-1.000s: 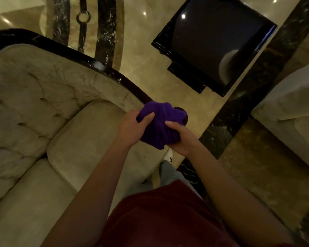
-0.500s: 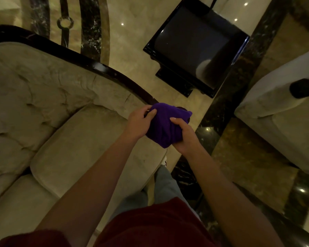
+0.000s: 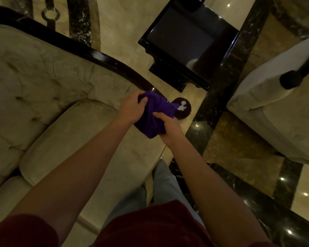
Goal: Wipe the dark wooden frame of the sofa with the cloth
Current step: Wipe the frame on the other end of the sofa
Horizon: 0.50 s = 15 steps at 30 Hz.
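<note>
now both hands shifted the cloth (image 3: 155,116), uncovering the frame's round end (image 3: 183,108).

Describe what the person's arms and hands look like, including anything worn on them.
Both forearms are bare from above the elbow down. The left hand and right hand wear no gloves, rings, watch or bands that show. A dark red short sleeve covers the left upper arm, matching the dark red shirt.

Purple cloth (image 3: 156,114) bunched at the armrest's end; glossy dark wooden frame (image 3: 103,57) curves along the beige sofa back.
</note>
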Motion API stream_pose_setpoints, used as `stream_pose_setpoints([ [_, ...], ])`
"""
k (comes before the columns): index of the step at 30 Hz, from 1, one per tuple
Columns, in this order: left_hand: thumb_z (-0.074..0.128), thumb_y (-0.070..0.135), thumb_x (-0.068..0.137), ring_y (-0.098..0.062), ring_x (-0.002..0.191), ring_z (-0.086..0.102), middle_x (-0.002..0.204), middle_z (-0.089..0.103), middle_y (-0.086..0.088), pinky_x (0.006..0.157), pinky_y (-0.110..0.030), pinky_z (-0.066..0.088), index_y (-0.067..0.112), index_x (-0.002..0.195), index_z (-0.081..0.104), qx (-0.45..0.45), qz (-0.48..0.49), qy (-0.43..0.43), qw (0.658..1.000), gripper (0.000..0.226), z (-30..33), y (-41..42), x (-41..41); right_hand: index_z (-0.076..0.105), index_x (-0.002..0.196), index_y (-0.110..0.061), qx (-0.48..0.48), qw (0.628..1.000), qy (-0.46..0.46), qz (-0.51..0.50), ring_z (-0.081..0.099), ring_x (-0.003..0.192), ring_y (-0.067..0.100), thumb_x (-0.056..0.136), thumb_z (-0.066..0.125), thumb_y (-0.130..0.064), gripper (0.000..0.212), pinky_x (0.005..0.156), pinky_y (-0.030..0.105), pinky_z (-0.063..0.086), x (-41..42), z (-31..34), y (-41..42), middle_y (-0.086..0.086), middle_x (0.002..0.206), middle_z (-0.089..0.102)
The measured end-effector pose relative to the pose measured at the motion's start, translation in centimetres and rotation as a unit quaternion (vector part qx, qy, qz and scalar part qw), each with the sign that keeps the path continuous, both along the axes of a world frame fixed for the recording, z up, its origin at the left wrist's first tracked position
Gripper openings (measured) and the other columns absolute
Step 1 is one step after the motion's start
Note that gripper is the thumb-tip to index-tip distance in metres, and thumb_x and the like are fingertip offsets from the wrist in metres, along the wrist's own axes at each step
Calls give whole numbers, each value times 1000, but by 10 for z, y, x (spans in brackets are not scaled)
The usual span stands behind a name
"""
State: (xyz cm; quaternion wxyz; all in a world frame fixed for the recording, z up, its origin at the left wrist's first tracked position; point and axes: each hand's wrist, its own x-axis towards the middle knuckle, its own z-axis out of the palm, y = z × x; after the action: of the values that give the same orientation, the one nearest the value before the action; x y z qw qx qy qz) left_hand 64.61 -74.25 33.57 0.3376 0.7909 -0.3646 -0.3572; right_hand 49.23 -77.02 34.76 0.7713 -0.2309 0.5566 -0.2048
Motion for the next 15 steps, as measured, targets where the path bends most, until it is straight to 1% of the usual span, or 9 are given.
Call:
stream_pose_setpoints([
  [2,56,27,101,-19,116,60,129,64,-3,96,-33,47,16,132,60,-7,11,-12,1000,34,1,-8,6,61,117,-22,-38,996,77,30,71,109,27,81,82,-7,45,97,46,59,-8,3,-14,8,121,72],
  [4,56,23,99,-22,119,58,132,62,-7,99,-35,45,14,133,60,-26,13,-67,997,36,0,-19,13,58,106,-30,-125,973,173,85,67,102,17,82,82,-14,37,84,34,57,-18,7,-33,0,115,68],
  [7,54,16,98,-27,125,55,139,57,-13,105,-39,44,7,134,59,-53,-23,-148,987,37,-8,-38,22,55,101,-40,-313,901,274,126,63,92,0,87,79,-17,36,78,18,50,-32,10,-63,-16,98,64],
  [9,53,16,98,-30,137,46,147,51,-15,113,-43,38,4,138,56,-60,-58,-195,977,41,-18,-51,27,58,100,-40,-419,841,320,122,62,84,-11,88,76,-15,32,73,9,49,-41,7,-79,-19,90,64],
  [10,53,17,98,-31,143,40,152,47,-15,116,-46,35,4,141,54,-55,-73,-212,973,44,-24,-57,29,62,100,-33,-456,813,343,114,63,81,-10,89,75,-15,25,74,10,51,-46,2,-88,-16,87,66],
  [11,52,19,99,-31,147,34,156,43,-14,118,-48,32,5,144,51,-41,-89,-223,970,48,-31,-61,30,64,99,-26,-477,793,364,105,64,80,-4,90,74,-15,18,78,19,55,-49,-5,-97,-12,87,68],
  [12,52,22,99,-32,151,27,161,37,-13,120,-51,28,7,148,46,-19,-108,-230,967,51,-39,-62,31,63,96,-21,-490,775,386,104,65,80,6,90,73,-14,14,85,32,57,-52,-15,-106,-5,86,69],
  [13,52,26,100,-33,154,18,165,30,-11,121,-54,24,9,151,41,8,-130,-235,963,55,-48,-62,30,62,94,-20,-498,755,409,123,65,83,15,89,72,-13,13,95,43,54,-53,-26,-114,-1,86,69],
  [15,51,33,100,-33,157,3,169,18,-9,121,-59,19,11,156,33,50,-176,-267,946,63,-68,-56,28,62,95,-21,-495,706,454,223,65,98,19,86,76,-18,16,116,51,37,-54,-53,-120,-1,94,70],
])
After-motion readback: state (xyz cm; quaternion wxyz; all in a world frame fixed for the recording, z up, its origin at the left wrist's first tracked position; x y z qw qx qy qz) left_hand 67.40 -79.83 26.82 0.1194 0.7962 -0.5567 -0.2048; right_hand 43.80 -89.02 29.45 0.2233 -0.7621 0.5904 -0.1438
